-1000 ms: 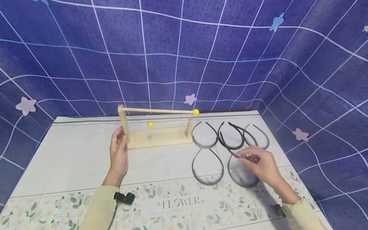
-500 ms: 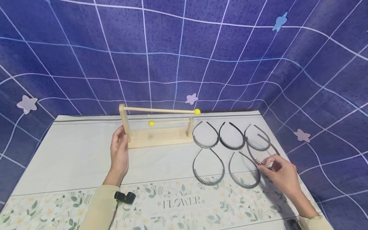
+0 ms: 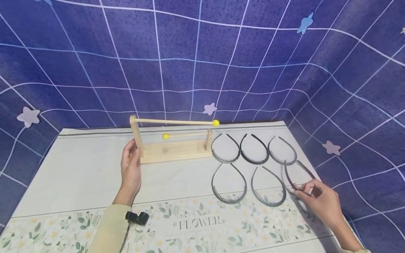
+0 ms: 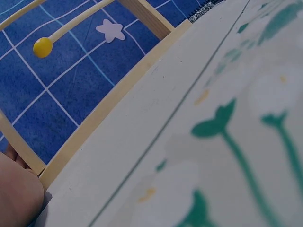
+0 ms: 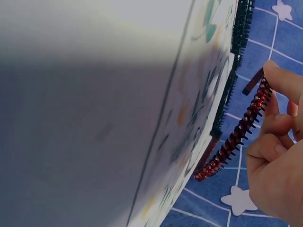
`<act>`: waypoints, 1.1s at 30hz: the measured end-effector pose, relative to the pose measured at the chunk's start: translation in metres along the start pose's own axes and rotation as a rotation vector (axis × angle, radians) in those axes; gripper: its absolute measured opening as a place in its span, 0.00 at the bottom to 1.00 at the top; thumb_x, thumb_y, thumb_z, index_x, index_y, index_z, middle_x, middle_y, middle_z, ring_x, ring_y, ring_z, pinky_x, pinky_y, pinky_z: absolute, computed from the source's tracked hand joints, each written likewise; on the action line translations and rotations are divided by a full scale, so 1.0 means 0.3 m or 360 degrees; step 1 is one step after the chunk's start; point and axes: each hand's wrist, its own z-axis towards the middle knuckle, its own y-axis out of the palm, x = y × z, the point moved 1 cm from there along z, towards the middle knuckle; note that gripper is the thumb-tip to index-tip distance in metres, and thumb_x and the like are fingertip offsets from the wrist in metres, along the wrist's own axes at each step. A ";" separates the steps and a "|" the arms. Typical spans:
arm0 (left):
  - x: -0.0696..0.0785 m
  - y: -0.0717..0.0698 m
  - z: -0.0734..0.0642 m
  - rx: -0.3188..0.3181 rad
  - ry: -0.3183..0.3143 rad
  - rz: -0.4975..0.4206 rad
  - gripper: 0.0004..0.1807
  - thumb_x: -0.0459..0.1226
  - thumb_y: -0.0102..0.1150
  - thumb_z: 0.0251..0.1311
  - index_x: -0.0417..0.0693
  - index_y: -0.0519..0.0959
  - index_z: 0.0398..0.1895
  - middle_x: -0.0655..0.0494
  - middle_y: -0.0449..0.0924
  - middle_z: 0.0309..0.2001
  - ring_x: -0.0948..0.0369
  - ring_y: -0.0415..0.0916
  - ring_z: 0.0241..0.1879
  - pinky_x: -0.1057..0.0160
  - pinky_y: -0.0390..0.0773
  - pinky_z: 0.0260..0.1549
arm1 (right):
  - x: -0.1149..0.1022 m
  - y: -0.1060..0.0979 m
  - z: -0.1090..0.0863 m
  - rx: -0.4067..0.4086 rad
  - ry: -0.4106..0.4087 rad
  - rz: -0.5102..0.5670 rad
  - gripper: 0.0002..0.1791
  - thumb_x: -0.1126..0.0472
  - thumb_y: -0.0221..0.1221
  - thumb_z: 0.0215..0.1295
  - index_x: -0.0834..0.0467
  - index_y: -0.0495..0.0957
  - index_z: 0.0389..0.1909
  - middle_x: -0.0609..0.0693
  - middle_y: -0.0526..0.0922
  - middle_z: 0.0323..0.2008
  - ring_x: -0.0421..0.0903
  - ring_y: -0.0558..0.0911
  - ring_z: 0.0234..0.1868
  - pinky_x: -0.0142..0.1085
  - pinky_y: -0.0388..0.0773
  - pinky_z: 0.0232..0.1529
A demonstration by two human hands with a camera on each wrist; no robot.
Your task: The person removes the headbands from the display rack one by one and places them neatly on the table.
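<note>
My left hand (image 3: 130,172) holds the left end of a pale wooden stand (image 3: 177,151), its fingers going behind the upright post. Two wooden rods tipped with yellow balls stretch across the stand, one from each post; both rods are bare. At the right of the table, my right hand (image 3: 324,202) pinches a dark red toothed headband (image 3: 306,168) by its curved middle. Red beads cover the band's outer side in the right wrist view. The band's open ends point away from me, and one overlaps the rear right headband (image 3: 295,156).
Several dark toothed headbands lie in two rows right of the stand, including a black one (image 3: 254,162) behind and another headband (image 3: 232,201) in front. A white floral cloth (image 3: 79,179) covers the table. A blue gridded curtain (image 3: 177,77) hangs at the back and right.
My right hand has carried the red headband rightward and toward me, from over the black headbands to the right end of the front row. My left hand stays on the stand.
</note>
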 end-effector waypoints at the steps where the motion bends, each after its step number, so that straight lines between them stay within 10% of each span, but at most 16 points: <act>1: 0.001 0.000 0.000 -0.0002 0.0002 0.0001 0.26 0.44 0.40 0.90 0.58 0.61 0.86 0.61 0.56 0.86 0.63 0.47 0.88 0.66 0.51 0.87 | 0.003 -0.004 -0.002 -0.0010 0.0010 -0.0026 0.24 0.70 0.86 0.49 0.50 0.78 0.26 0.29 0.87 0.29 0.35 0.70 0.18 0.30 0.67 0.15; 19: -0.004 -0.002 -0.001 -0.0002 0.0013 -0.0031 0.26 0.43 0.41 0.90 0.57 0.61 0.86 0.61 0.56 0.86 0.63 0.47 0.88 0.64 0.49 0.89 | 0.030 -0.006 -0.025 -0.0241 -0.0029 -0.0216 0.26 0.64 0.87 0.47 0.47 0.75 0.25 0.38 0.73 0.21 0.35 0.68 0.23 0.31 0.64 0.23; 33: 0.001 -0.004 -0.002 -0.0010 0.0007 -0.0020 0.27 0.44 0.40 0.90 0.56 0.60 0.86 0.61 0.55 0.87 0.64 0.45 0.89 0.63 0.47 0.89 | 0.046 0.010 -0.029 -0.0391 -0.0081 -0.0156 0.24 0.67 0.85 0.51 0.46 0.76 0.26 0.37 0.89 0.31 0.33 0.72 0.23 0.29 0.69 0.24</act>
